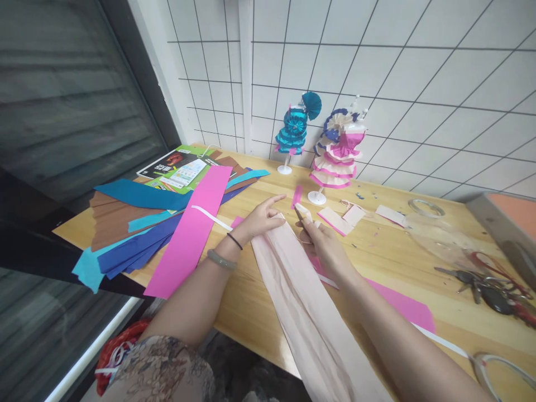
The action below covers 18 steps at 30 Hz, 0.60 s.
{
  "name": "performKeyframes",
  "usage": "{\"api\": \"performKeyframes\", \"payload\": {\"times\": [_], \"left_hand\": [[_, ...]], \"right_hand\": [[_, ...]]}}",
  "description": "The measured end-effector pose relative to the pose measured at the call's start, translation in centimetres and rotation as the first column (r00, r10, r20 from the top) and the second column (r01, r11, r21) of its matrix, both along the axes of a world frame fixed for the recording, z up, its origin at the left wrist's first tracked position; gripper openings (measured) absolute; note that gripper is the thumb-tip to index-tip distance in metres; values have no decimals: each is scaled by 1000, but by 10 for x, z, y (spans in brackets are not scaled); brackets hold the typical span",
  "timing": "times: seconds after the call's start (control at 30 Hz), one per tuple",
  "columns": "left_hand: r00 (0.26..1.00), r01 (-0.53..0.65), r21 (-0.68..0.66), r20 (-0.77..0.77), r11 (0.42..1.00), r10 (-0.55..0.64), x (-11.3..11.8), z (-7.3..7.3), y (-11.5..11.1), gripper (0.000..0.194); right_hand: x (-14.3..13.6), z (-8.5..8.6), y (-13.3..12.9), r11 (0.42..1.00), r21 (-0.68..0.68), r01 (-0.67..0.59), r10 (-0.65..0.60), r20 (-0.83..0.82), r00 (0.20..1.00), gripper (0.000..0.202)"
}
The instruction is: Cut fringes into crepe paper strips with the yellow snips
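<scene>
Head view: hands, perhaps scissors, by pale strip's far edge

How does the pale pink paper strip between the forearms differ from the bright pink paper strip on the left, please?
The pale pink paper strip is creased lengthwise; the bright pink paper strip looks smoother. The left hand touches the pale strip, while the bright one lies across dark blue strips. Both are long.
</scene>
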<state>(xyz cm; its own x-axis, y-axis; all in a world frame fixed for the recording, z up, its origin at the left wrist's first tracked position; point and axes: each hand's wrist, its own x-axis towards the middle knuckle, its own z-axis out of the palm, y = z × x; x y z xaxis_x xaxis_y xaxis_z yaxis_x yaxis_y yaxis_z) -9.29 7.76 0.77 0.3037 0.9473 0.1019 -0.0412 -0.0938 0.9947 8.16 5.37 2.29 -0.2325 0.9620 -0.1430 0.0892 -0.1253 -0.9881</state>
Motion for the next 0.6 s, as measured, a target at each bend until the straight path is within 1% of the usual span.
{"api": "performKeyframes", "payload": {"times": [0.07,0.17,0.23,0.33,0.4,0.47,0.5,0.53,0.6], "left_hand": [[1000,-10,-1,1,1000,10,-2,-1,1,70],[999,-39,0,-15,999,39,-3,-2,2,69],[998,-61,5,-29,998,61,-5,-2,3,68],[995,-85,-7,-48,996,85,-7,-3,5,67],[993,-102,-25,-69,994,100,-9,-3,6,66],[988,-128,-34,-88,991,125,-11,-3,6,65],[986,-144,-36,-92,989,140,-11,-2,7,65],[982,-168,-32,-92,985,164,-11,-1,7,65],[971,-224,-17,-88,974,222,-10,3,9,64]], "right_hand": [[8,9,7,994,-106,-25,8,-160,987,40],[27,24,21,988,-152,-36,-12,-304,953,45],[43,31,29,992,-127,-12,-32,-335,942,49],[69,32,36,995,-92,43,-69,-300,952,41],[86,25,36,995,-78,63,-77,-188,979,35],[100,15,33,996,-38,81,-79,39,996,33],[106,10,31,997,4,78,-77,172,982,32],[111,4,27,997,52,60,-73,297,952,31],[118,-5,18,991,132,-18,-48,479,877,28]]}}
